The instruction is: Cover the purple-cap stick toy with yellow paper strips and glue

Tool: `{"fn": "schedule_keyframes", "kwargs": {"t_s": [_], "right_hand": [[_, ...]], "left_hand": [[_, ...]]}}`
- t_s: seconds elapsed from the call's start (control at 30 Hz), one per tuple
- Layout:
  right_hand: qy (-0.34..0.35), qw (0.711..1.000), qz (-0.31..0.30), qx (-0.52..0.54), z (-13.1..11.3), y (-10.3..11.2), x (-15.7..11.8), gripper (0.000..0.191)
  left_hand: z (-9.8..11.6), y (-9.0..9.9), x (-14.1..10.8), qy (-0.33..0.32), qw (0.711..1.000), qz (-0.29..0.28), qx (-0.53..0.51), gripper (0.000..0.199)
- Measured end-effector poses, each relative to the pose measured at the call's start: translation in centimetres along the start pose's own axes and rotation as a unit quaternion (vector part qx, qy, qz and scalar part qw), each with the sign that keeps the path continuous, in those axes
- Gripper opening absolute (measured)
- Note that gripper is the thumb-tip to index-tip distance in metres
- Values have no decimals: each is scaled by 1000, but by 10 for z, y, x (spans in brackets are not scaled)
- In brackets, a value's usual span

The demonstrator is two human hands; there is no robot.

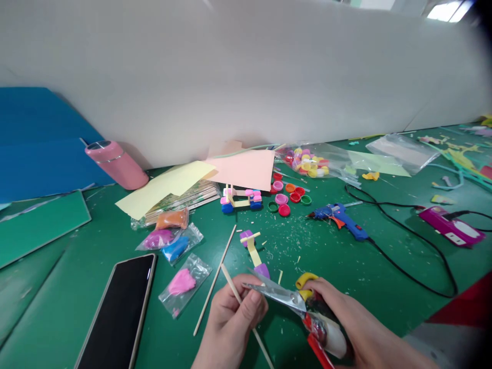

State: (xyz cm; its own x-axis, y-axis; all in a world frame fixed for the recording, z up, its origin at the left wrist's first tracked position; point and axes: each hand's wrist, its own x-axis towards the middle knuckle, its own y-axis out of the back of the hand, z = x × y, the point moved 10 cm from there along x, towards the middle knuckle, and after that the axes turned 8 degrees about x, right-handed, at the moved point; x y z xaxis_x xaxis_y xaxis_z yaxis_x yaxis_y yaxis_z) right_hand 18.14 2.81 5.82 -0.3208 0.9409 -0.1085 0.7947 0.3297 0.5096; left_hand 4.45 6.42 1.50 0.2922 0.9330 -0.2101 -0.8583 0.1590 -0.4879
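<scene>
My left hand (235, 316) is closed around a thin wooden stick (229, 279) that slants across it, both ends sticking out. In my right hand (346, 310) are scissors (282, 296) with yellow and red handles. Their blades are parted and the tips reach my left fingertips; a tiny pale bit shows there, too small to name. Another wooden stick (215, 281) lies on the table to the left. Just beyond my hands is a small piece made of a pale strip and purple clay (247, 237). Farther back stands a similar assembly in pink, blue and cream (240, 199).
A blue glue gun (342, 219) with its cord lies at right near a purple power strip (449, 225). Bottle caps (295, 197) sit mid-table. Clay packets (182, 282), a phone (117, 312) and a pink bottle (117, 164) are at left. Paper (246, 166) and bags (319, 159) line the back.
</scene>
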Motion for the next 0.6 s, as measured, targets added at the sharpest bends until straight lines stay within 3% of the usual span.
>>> {"fn": "schedule_keyframes", "kwargs": {"t_s": [0.33, 0.6], "right_hand": [[-47, 999, -1, -22, 9, -4, -4, 53], [-111, 993, -20, -44, 9, -13, -2, 27]], "left_hand": [[1, -2, -2, -4, 999, -20, 35, 17], [0, 0, -4, 6, 998, -1, 66, 20]]}}
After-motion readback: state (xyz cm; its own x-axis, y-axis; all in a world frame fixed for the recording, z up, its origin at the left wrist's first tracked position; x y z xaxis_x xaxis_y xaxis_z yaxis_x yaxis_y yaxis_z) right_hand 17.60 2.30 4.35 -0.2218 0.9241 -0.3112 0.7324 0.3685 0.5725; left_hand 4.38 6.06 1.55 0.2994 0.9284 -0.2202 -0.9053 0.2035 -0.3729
